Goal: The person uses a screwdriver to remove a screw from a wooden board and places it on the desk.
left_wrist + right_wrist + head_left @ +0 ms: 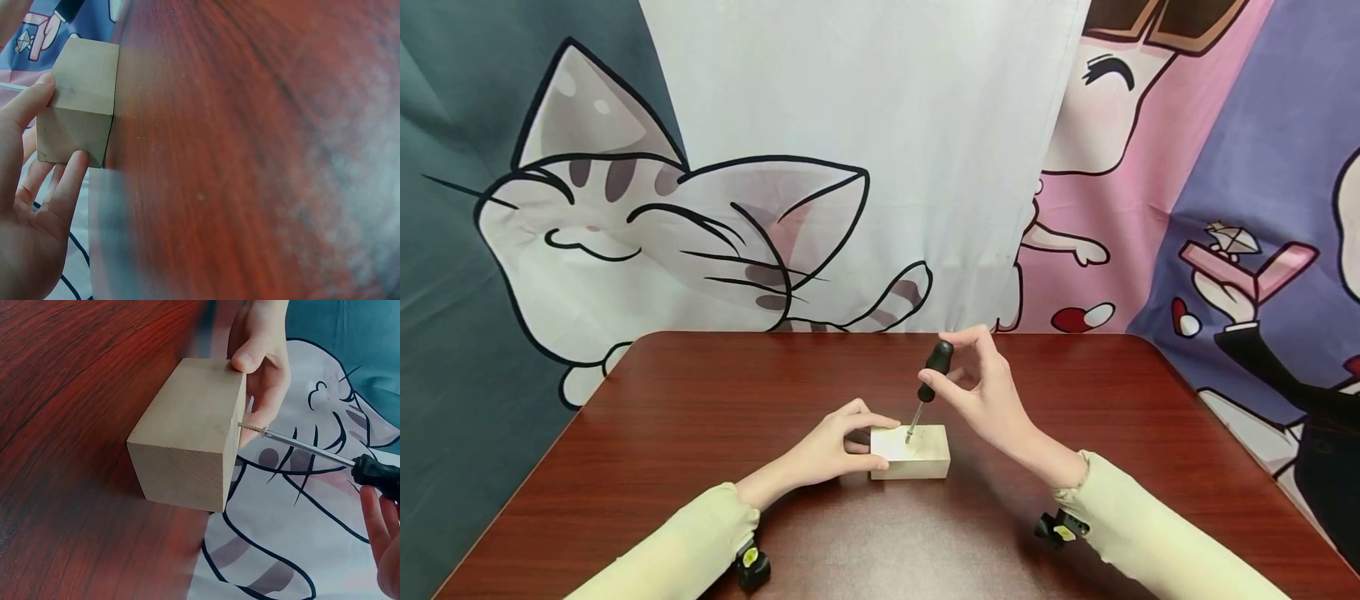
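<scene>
Screwdriver (938, 360) leans above the block (913, 468), pinched between thumb and fingers of the right hand (991, 396); the left hand (829, 446) grips the left end of the block, which sits on the table (775, 375). Good turning likely needs the screwdriver kept in line with the screw (252, 428), the block held steady. Right wrist view reveals threads outside the block; left wrist view hides the screw.
</scene>
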Action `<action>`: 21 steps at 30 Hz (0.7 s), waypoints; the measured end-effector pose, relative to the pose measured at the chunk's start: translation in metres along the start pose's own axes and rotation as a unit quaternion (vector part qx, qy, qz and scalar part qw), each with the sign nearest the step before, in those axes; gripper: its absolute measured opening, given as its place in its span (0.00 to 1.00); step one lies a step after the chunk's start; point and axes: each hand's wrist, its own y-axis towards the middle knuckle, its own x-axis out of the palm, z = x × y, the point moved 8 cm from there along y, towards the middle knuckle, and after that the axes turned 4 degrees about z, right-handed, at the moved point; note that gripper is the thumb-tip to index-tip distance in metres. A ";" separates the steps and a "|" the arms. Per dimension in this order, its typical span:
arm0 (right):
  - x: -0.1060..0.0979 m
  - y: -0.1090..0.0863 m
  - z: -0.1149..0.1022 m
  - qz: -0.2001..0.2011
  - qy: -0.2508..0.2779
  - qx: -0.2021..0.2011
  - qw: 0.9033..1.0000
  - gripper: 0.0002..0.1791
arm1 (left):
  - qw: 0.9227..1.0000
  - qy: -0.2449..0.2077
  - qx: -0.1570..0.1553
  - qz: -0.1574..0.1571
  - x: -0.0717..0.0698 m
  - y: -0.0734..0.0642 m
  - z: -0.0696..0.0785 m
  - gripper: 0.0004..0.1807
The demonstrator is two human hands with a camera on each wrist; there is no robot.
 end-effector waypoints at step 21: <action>0.012 0.002 -0.004 -0.059 0.076 -0.016 0.995 0.27 | 1.000 0.002 -0.004 0.004 0.000 0.000 -0.002 0.29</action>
